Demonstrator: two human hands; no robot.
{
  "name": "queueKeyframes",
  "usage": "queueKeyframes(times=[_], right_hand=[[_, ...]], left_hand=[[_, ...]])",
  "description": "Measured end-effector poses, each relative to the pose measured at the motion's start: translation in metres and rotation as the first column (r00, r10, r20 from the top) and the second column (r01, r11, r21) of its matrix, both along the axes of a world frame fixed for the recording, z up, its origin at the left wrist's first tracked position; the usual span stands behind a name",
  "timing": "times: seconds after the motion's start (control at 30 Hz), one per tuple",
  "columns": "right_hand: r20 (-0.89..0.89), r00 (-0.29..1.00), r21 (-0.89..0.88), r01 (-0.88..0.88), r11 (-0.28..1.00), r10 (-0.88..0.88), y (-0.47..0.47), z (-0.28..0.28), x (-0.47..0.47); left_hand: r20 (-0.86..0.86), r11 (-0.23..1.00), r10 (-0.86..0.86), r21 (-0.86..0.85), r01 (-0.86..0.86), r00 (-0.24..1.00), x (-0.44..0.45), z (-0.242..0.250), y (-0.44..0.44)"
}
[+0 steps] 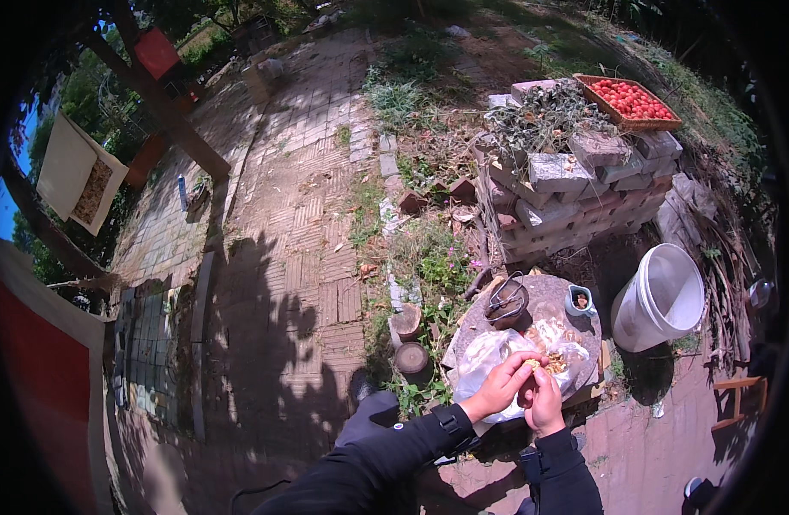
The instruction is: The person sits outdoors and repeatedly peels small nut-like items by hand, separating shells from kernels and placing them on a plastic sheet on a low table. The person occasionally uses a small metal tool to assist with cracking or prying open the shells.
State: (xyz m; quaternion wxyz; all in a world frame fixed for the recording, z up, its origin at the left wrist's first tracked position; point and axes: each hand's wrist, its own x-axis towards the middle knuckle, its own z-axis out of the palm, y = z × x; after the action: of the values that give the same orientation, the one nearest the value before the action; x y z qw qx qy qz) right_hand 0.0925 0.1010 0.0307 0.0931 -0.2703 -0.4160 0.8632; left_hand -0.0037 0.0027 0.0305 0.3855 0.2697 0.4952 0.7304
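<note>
My left hand [501, 387] and my right hand [543, 403] meet fingertip to fingertip over a round stone tabletop [587, 335]. Pinched between them is a small pale-yellow piece [532, 364], which looks like a nut kernel. Under and beside my left hand lies a clear plastic bag [481, 360]. Just past my right fingers, more yellow-brown pieces [555, 364] rest on crumpled plastic. Farther back on the tabletop are a dark round pot [507, 306] with wire over it and a light-blue cup [579, 302] with brown bits inside.
A white bucket [658, 299] stands right of the tabletop. Behind it rises a brick stack [561, 219] bearing dried plants and a basket [616, 116] of small red fruit. Two log stumps [411, 358] sit at left. A wooden stool [738, 402] is at far right.
</note>
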Motion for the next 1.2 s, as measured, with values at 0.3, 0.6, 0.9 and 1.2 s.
queueKeyframes(times=[0.3, 0.6, 0.9, 1.2], right_hand=[[-0.061, 0.998, -0.024, -0.023, 0.999, 0.022, 0.004, 0.001, 0.001], [0.241, 0.970, -0.256, 0.052, 0.965, 0.012, 0.014, -0.020, 0.004], [0.257, 0.952, 0.087, -0.195, 0.977, 0.167, 0.012, -0.020, 0.006], [0.576, 0.605, 0.312, -0.784, 0.536, 0.549, 0.015, -0.016, 0.017]], left_hand=[[-0.251, 0.992, 0.073, -0.081, -0.096, 0.965, -0.006, -0.011, -0.003], [-0.048, 0.948, 0.311, -0.054, -0.314, 0.949, -0.015, -0.034, 0.006], [0.054, 0.930, 0.367, -0.060, -0.364, 0.929, -0.018, -0.030, 0.004], [0.133, 0.932, 0.358, 0.017, -0.363, 0.924, -0.020, -0.025, -0.002]])
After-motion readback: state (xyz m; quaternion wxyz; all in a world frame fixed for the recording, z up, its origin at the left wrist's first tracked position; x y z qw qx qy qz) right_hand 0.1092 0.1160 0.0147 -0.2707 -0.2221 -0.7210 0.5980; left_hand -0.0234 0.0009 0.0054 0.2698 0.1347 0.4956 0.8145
